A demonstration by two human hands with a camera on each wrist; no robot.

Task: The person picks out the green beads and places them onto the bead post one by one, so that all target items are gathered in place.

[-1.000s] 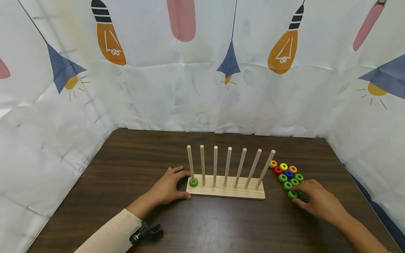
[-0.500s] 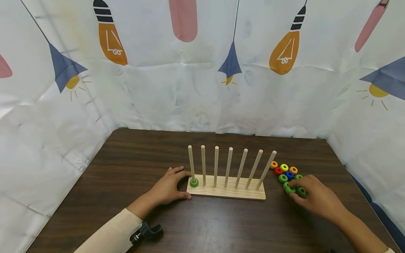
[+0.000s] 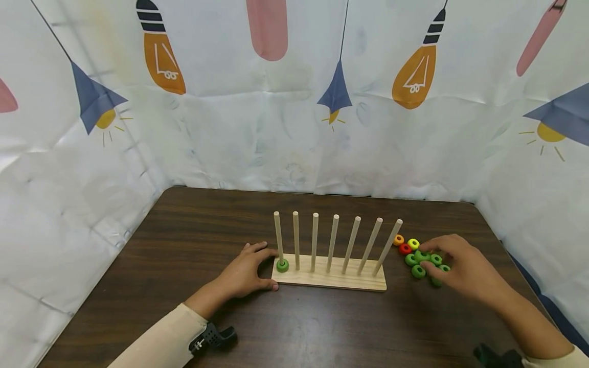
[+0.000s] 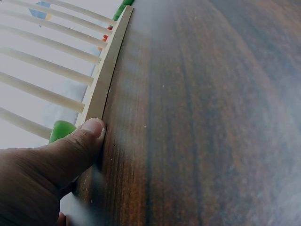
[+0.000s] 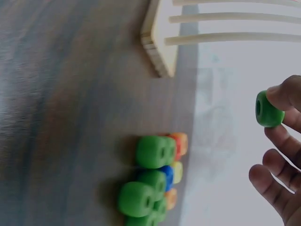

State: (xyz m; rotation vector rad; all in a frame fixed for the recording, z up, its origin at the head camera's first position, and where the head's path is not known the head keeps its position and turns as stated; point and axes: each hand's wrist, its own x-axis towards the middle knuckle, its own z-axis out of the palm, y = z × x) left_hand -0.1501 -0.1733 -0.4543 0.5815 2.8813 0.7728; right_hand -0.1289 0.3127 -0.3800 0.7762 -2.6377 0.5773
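Observation:
The wooden peg board (image 3: 329,279), with several upright pegs, stands mid-table. A green bead (image 3: 282,266) sits at the foot of its leftmost peg. My left hand (image 3: 244,272) holds the board's left end, thumb (image 4: 89,134) against the front edge and fingers toward the back. Over the loose beads at the right, my right hand (image 3: 467,268) pinches another green bead (image 5: 269,110) between thumb and fingers. In the right wrist view that bead is raised off the table, its hole facing left, while the other fingers are loosely spread.
Under my right hand lie several green beads (image 3: 418,271), with a red bead (image 3: 405,249), a yellow bead (image 3: 413,244) and an orange bead (image 3: 398,239) behind them. A blue bead (image 5: 168,176) shows in the right wrist view. A printed white cloth (image 3: 221,143) hangs around the table.
My right hand has picked a green bead out of the near part of the group and lifted it up and away from me. The left hand keeps its place on the board.

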